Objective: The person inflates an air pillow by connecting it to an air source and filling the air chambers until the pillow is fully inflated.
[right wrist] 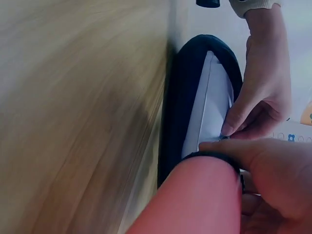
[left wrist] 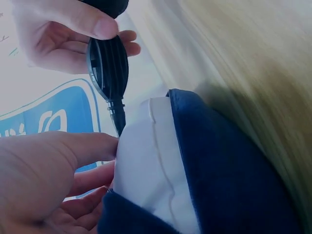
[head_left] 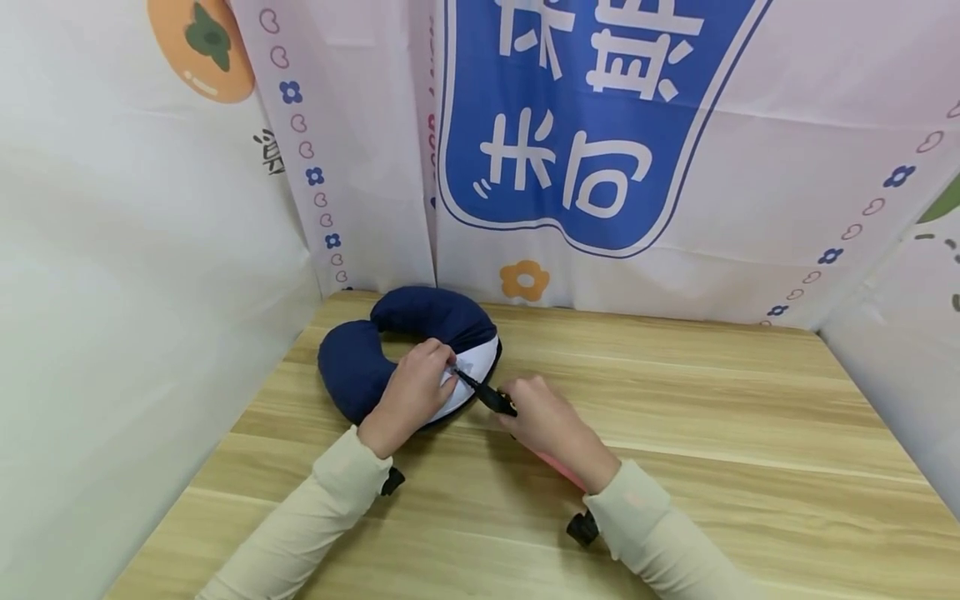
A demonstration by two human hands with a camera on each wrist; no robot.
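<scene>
A navy U-shaped neck pillow (head_left: 352, 367) lies on the table, with a white section (head_left: 480, 354) showing along its right curve. My left hand (head_left: 415, 383) pinches the edge of that white section, thumb and fingers close around the tip of a black nozzle. The nozzle belongs to a hand pump (left wrist: 109, 68) with a ridged black neck. Its red barrel (right wrist: 200, 200) runs back under my right forearm. My right hand (head_left: 547, 421) grips the pump just behind the neck. Where the nozzle meets the pillow, my left fingers hide the tip.
The pillow and pump are on a wood-grain table (head_left: 712, 417). Behind it hangs a white printed cloth (head_left: 375, 167) with a blue sign pattern, and a white sheet (head_left: 150, 250) stands along the left side. Black wrist-camera mounts (head_left: 582, 528) show below the sleeves.
</scene>
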